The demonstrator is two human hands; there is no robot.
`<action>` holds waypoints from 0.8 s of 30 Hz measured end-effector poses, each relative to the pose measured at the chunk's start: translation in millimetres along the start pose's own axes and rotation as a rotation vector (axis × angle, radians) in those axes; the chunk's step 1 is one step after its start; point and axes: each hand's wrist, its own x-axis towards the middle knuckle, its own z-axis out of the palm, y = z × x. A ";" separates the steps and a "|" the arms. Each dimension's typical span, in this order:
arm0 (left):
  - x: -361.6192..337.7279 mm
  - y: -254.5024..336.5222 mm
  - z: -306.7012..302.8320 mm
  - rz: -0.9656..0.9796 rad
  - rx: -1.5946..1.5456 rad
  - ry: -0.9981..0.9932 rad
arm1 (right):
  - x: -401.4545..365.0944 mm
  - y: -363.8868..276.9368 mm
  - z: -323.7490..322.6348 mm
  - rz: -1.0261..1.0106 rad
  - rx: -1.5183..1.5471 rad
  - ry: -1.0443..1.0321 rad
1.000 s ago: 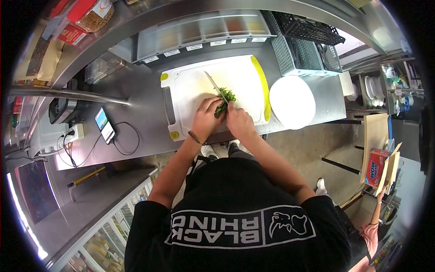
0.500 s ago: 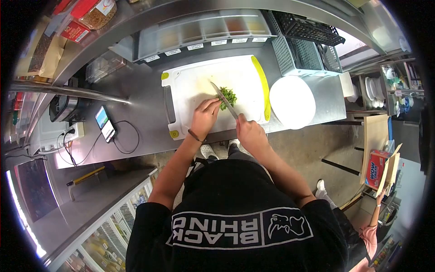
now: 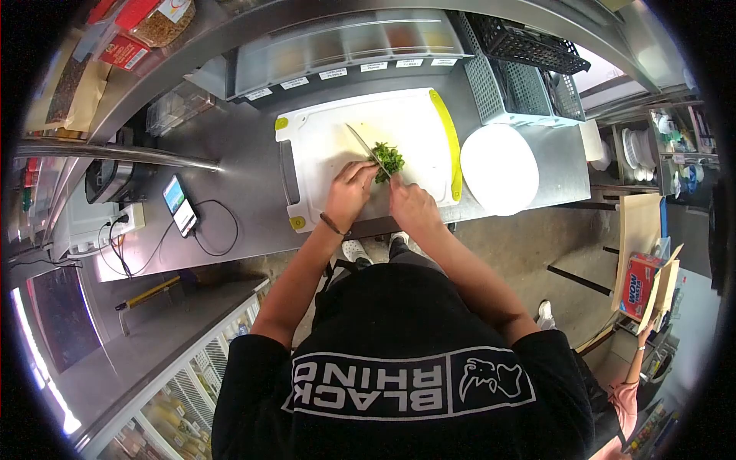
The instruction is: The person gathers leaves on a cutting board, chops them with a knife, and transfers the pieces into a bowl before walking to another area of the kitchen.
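A white cutting board [image 3: 318, 165] with yellow-green edges lies on the steel counter. Chopped green herbs [image 3: 389, 157] are heaped near its middle. My right hand [image 3: 414, 205] is closed round the handle of a knife [image 3: 361, 141], whose blade points up and left across the left side of the heap. Beside the blade, my left hand [image 3: 349, 189] has its fingers bent and pressed together at the herbs' lower left edge. Whether it pinches some of them is hidden.
A round white plate [image 3: 499, 170] is right of the board. Behind stand a lidded container rack [image 3: 345, 54] and grey baskets [image 3: 524, 92]. A phone [image 3: 179, 205] with a cable lies left. At the lower right, another person's arm [image 3: 636, 360] reaches towards a cardboard box.
My right hand and the knife have shifted up and left, bringing the blade to the left side of the herbs. The whole view has also shifted slightly.
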 end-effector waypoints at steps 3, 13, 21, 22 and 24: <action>0.1 -1.7 0.6 0.032 0.034 0.005 | -13.7 -3.0 -6.1 0.022 -0.019 -0.003; -0.7 11.9 -6.3 0.086 0.136 0.014 | -6.7 11.6 12.7 0.062 0.020 -0.039; -4.6 6.6 0.9 -0.032 0.060 0.050 | -13.0 14.0 -14.8 0.060 0.154 0.037; -4.8 6.4 1.1 -0.056 0.051 0.053 | -15.5 13.1 -17.1 0.044 0.116 0.020; -4.2 5.8 1.3 -0.080 0.040 0.055 | -18.4 11.0 -20.9 0.029 0.076 0.002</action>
